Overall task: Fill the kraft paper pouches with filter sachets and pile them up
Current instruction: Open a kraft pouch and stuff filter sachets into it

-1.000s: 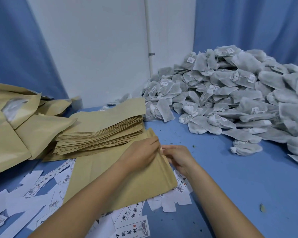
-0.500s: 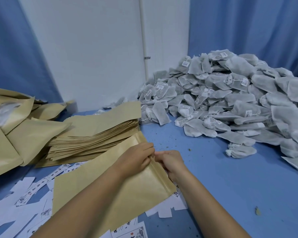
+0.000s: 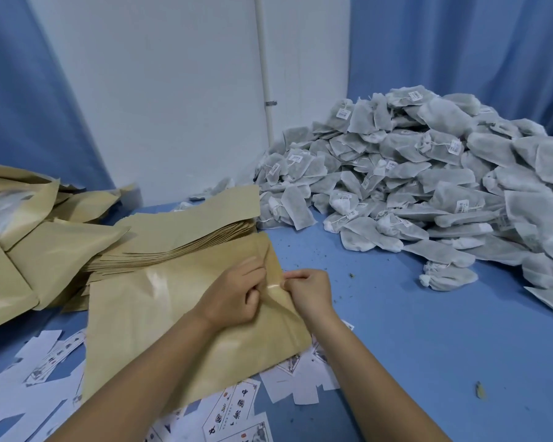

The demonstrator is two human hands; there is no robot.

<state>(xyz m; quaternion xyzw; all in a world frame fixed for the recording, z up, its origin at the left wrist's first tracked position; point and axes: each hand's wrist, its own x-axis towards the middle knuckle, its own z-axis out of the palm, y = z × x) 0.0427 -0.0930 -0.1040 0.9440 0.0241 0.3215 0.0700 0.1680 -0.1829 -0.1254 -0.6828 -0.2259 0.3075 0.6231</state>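
Brown kraft paper pouch [image 3: 160, 320] is being opened: left hand [image 3: 233, 296] and right hand [image 3: 312, 293] fingers pinch its mouth. Next, I think, grab filter sachets [image 3: 412, 193] beyond the fingers.

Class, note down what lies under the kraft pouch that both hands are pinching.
From under the kraft pouch, white printed paper slips poke out along its near and right edges, on the blue table. Whatever lies beneath its middle is covered.

Sachet heap [image 3: 428, 186] right of pouch stack [image 3: 179, 240].
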